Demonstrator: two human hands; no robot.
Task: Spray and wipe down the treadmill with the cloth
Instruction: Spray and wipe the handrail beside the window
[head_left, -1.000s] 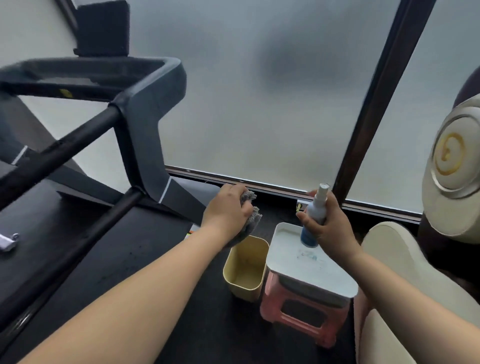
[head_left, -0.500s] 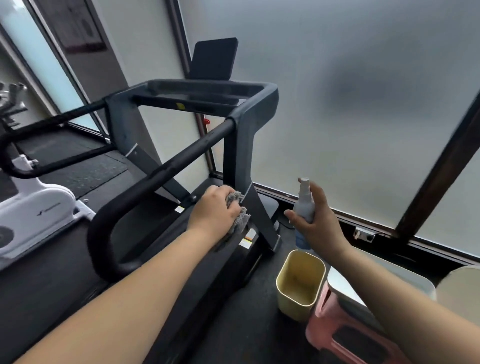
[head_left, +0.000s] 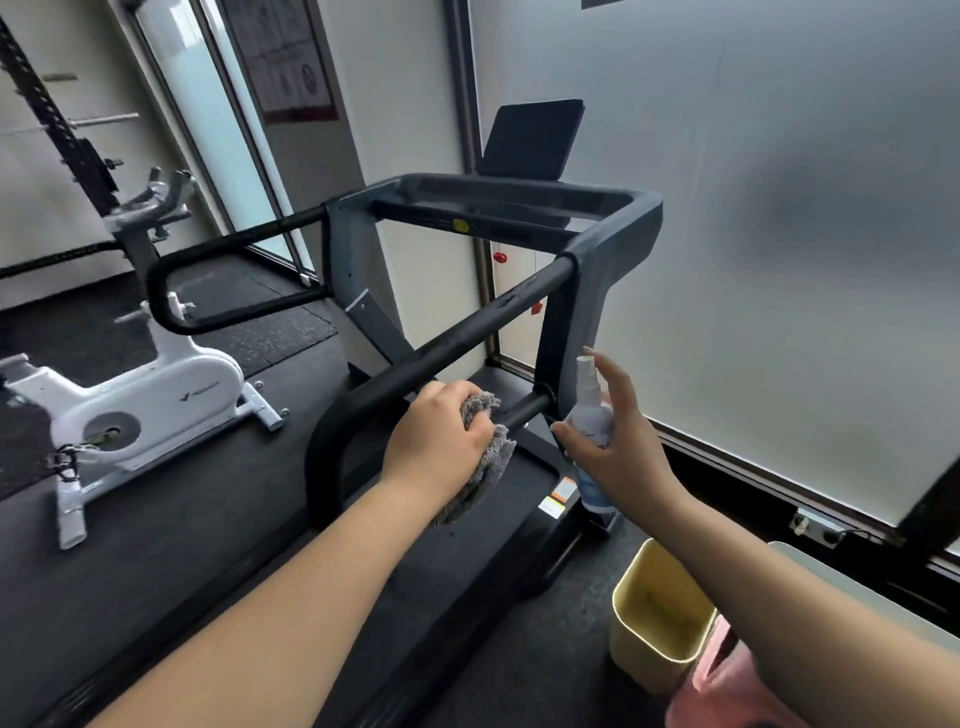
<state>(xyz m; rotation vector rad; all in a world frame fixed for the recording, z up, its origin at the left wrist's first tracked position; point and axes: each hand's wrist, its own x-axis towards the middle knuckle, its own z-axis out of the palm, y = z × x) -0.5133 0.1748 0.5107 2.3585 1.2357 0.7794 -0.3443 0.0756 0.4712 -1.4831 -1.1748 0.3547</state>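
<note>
Frosted window panels (head_left: 779, 208) back the treadmill (head_left: 519, 208); left hand (head_left: 436, 441) grips the grey cloth (head_left: 488, 457), right hand (head_left: 623, 452), at its three o'clock, clasps the spray bottle (head_left: 589, 415).

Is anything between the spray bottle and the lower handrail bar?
Nothing visible. The right hand holds the spray bottle just right of the lower handrail bar; the left hand grips the grey cloth further left on it.

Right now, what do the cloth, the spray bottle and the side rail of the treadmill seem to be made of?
Cloth: grey and fluffy, probably microfibre, by its shaggy pile.
Spray bottle: white, smooth, likely plastic, with a blue lower part.
Side rail: black and matte; perhaps foam or rubber over metal, I cannot tell.
</note>
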